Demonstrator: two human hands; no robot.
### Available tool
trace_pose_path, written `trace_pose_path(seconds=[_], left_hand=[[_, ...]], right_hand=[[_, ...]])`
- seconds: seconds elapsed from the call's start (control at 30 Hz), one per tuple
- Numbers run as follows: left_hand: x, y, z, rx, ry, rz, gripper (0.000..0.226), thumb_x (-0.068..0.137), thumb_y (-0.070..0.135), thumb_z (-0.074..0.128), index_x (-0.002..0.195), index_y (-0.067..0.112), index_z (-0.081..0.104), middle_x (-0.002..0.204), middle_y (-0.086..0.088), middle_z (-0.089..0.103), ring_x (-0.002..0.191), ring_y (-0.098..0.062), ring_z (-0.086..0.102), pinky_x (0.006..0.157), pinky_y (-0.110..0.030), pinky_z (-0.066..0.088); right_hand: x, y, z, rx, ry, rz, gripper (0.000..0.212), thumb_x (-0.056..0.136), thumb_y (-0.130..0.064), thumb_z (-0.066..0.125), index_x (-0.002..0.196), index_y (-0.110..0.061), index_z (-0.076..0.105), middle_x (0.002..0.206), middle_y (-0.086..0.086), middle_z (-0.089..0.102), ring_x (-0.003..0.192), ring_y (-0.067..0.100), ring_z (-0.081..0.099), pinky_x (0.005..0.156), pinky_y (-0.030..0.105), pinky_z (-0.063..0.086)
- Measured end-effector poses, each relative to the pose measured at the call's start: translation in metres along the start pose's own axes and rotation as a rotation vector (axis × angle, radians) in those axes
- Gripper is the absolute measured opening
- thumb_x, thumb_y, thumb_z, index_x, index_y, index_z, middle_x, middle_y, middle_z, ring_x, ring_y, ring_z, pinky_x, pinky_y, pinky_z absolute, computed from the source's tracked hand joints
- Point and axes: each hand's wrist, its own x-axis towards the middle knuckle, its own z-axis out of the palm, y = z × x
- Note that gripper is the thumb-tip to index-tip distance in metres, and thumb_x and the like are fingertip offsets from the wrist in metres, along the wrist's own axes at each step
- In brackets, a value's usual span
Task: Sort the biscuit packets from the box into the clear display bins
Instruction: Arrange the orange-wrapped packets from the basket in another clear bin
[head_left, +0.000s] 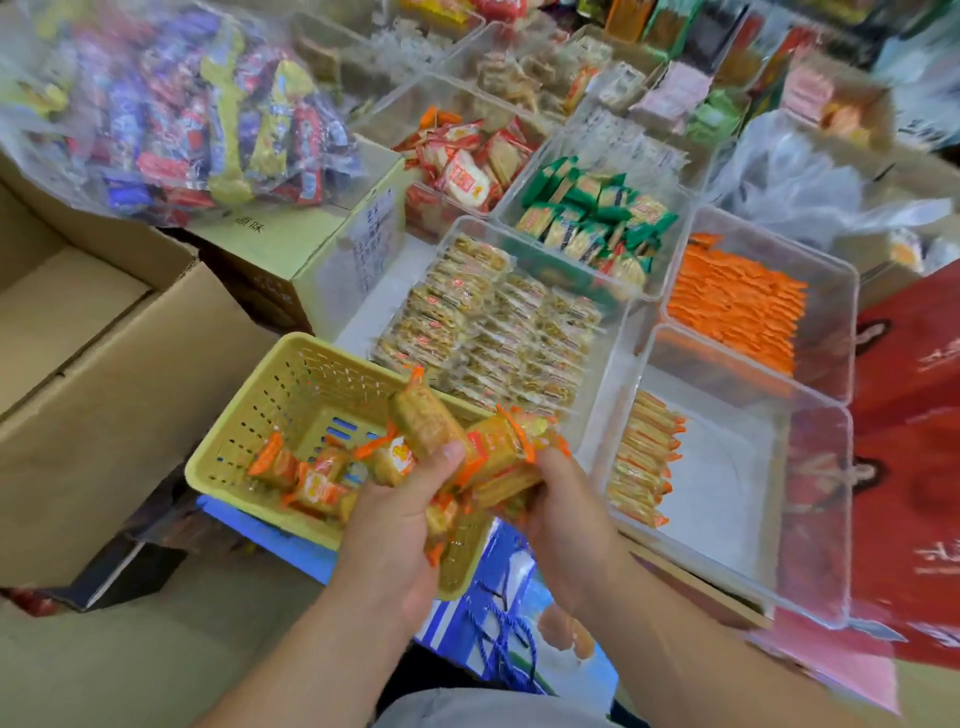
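Beside clear bins (821, 499), left hand (400, 525) and right hand (566, 514) curl fingers (447, 457) round orange biscuit packets (496, 441) above a yellow basket (249, 410).

Bright, even light is falling from above, leaving only soft shadows under the basket (291, 395) and beside the boxes (104, 374). Motion blur is smearing the far bins (519, 67), the sweets bag (182, 114) and the red bag (914, 415) at the right edge. The middle is showing sharper, though the packets (498, 452) in the left hand (395, 519) and right hand (566, 525) are blurring slightly. A pale sheen is lying on the near bin (608, 395). The wide lens is bending straight edges toward the corners.
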Motion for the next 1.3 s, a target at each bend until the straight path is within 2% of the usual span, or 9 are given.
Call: trace_pose_path(seconds=[0.3, 0.5, 0.63, 0.77, 0.83, 0.9, 0.97, 1.13, 1.3], left_hand=[[-0.011, -0.073, 0.087, 0.117, 0.095, -0.011, 0.058, 0.069, 0.029, 0.081, 0.124, 0.011, 0.072, 0.113, -0.012, 0.078, 0.103, -0.029, 0.076, 0.087, -0.052, 0.062], [-0.012, -0.122, 0.134, 0.078, 0.175, -0.049, 0.039, 0.072, 0.028, 0.077, 0.107, 0.011, 0.081, 0.110, -0.013, 0.078, 0.098, -0.025, 0.077, 0.071, -0.041, 0.065], [-0.017, -0.141, 0.153, 0.076, 0.201, -0.070, 0.039, 0.082, 0.032, 0.073, 0.116, 0.013, 0.077, 0.115, -0.012, 0.078, 0.100, -0.024, 0.077, 0.093, -0.049, 0.058], [-0.017, -0.145, 0.157, 0.114, 0.216, -0.082, 0.027, 0.078, 0.036, 0.075, 0.099, 0.022, 0.084, 0.111, -0.010, 0.079, 0.095, -0.022, 0.078, 0.090, -0.044, 0.056], [-0.016, -0.144, 0.158, 0.142, 0.202, -0.113, 0.031, 0.076, 0.038, 0.075, 0.101, 0.022, 0.084, 0.114, -0.011, 0.078, 0.102, -0.025, 0.077, 0.091, -0.044, 0.057], [-0.014, -0.141, 0.157, 0.185, 0.178, -0.139, 0.037, 0.076, 0.039, 0.075, 0.106, 0.019, 0.083, 0.118, -0.014, 0.076, 0.114, -0.031, 0.072, 0.103, -0.051, 0.052], [-0.010, -0.137, 0.156, 0.238, 0.163, -0.148, 0.043, 0.074, 0.039, 0.077, 0.110, 0.016, 0.081, 0.121, -0.017, 0.075, 0.120, -0.034, 0.067, 0.112, -0.056, 0.043], [-0.001, -0.125, 0.154, 0.338, 0.119, -0.161, 0.050, 0.065, 0.026, 0.084, 0.111, 0.007, 0.079, 0.112, -0.018, 0.077, 0.094, -0.028, 0.078, 0.069, -0.039, 0.065], [0.004, -0.121, 0.152, 0.313, 0.051, -0.142, 0.042, 0.079, 0.015, 0.079, 0.118, 0.003, 0.074, 0.114, -0.025, 0.075, 0.100, -0.041, 0.075, 0.071, -0.045, 0.064]], right_hand=[[-0.003, -0.036, -0.102, -0.099, -0.033, -0.064, 0.029, 0.099, -0.035, 0.051, 0.120, -0.026, 0.069, 0.120, 0.007, 0.072, 0.114, 0.025, 0.068, 0.096, 0.047, 0.056], [-0.009, -0.035, -0.150, -0.110, -0.075, -0.130, 0.026, 0.107, -0.044, 0.044, 0.122, -0.042, 0.065, 0.123, -0.009, 0.070, 0.117, 0.011, 0.066, 0.105, 0.042, 0.052], [-0.014, -0.033, -0.163, -0.095, -0.123, -0.099, 0.096, 0.072, -0.096, 0.043, 0.148, -0.038, 0.047, 0.145, -0.010, 0.057, 0.136, 0.010, 0.051, 0.117, 0.047, 0.038], [-0.014, -0.035, -0.163, -0.207, -0.194, -0.163, 0.123, 0.057, -0.094, 0.061, 0.158, -0.034, 0.023, 0.153, -0.004, 0.046, 0.140, 0.012, 0.046, 0.116, 0.046, 0.040], [-0.009, -0.034, -0.166, -0.239, -0.180, -0.173, 0.108, 0.063, -0.089, 0.063, 0.149, -0.026, 0.044, 0.142, 0.003, 0.057, 0.131, 0.015, 0.055, 0.110, 0.046, 0.046], [-0.002, -0.034, -0.167, -0.219, -0.160, -0.240, 0.059, 0.081, -0.074, 0.059, 0.111, -0.025, 0.069, 0.109, 0.011, 0.070, 0.106, 0.016, 0.068, 0.095, 0.042, 0.055], [0.003, -0.035, -0.168, -0.203, -0.170, -0.283, 0.043, 0.093, -0.061, 0.051, 0.096, -0.022, 0.068, 0.098, 0.012, 0.072, 0.094, 0.017, 0.071, 0.087, 0.037, 0.057], [0.016, -0.038, -0.182, -0.172, -0.199, -0.191, 0.059, 0.084, -0.084, 0.045, 0.098, -0.034, 0.073, 0.096, -0.003, 0.077, 0.091, 0.007, 0.073, 0.076, 0.018, 0.055], [0.021, -0.034, -0.192, -0.152, -0.212, -0.031, 0.074, 0.069, -0.098, 0.042, 0.113, -0.046, 0.071, 0.113, -0.010, 0.076, 0.110, 0.011, 0.070, 0.108, 0.046, 0.047]])
